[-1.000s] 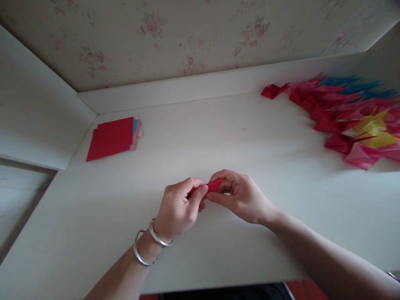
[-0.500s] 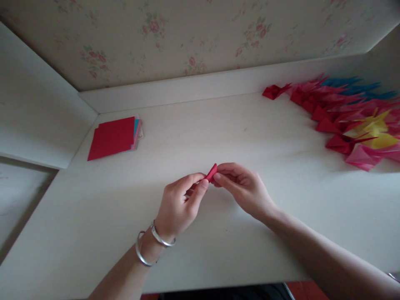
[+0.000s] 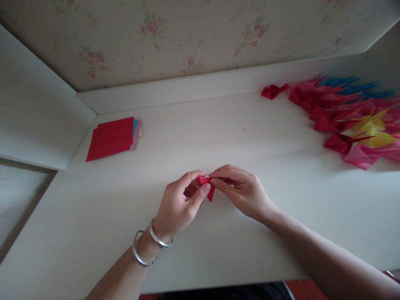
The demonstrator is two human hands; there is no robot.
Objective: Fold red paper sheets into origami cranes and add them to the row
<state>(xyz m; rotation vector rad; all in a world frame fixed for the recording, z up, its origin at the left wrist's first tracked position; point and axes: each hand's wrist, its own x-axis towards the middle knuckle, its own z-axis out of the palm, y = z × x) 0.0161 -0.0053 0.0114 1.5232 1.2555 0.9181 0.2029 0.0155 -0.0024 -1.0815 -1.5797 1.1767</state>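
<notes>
A small piece of folded red paper (image 3: 211, 194) is pinched between both hands, just above the white tabletop. My left hand (image 3: 183, 202) is closed on its left side, thumb in front and fingers behind. From the right, my right hand (image 3: 242, 189) grips the paper between thumb and forefinger. One pointed end hangs down below the fingertips, and a short folded part shows near the left forefinger. The fingers hide the rest of the paper's shape.
A stack of coloured paper sheets (image 3: 111, 138), red on top, lies at the back left. Many folded paper cranes (image 3: 339, 143) in red, pink, yellow and blue crowd the right rear. A white ledge (image 3: 175, 91) runs along the papered wall.
The red paper has been turned between my fingers: its point stuck up before and now hangs downward. Both hands stay in nearly the same place.
</notes>
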